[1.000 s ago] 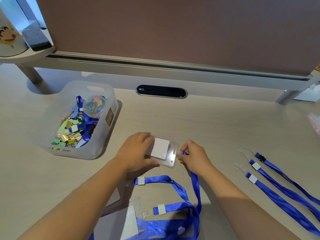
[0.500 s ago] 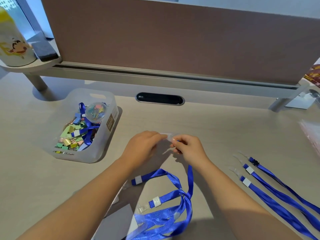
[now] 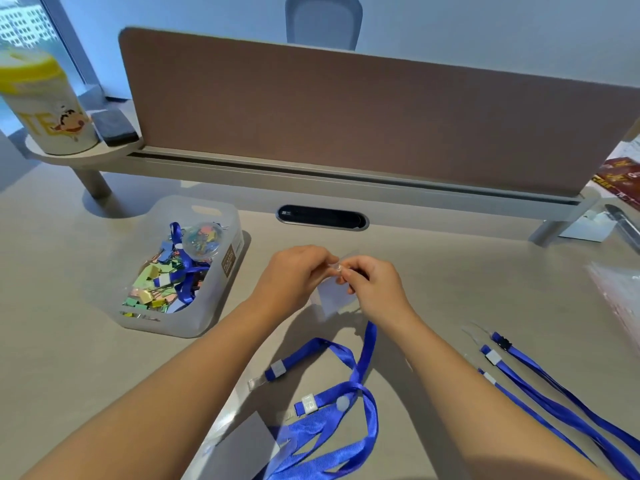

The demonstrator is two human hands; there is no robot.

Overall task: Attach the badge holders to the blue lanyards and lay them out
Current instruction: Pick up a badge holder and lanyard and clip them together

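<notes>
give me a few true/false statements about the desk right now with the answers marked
1. Both hands are raised off the desk, pinching a clear badge holder between them. True: the left hand and right hand meet at its top edge.
2. The plastic bin of coloured clips sits to the right of the hands. False: it sits to their left.
3. Blue lanyards lie stretched out on the desk to the right of the right arm. True.
4. The yellow-topped canister stands inside the bin. False: it stands on a raised shelf at the far left.
5. The lanyard hanging from the right hand is red. False: that lanyard is blue.
</notes>
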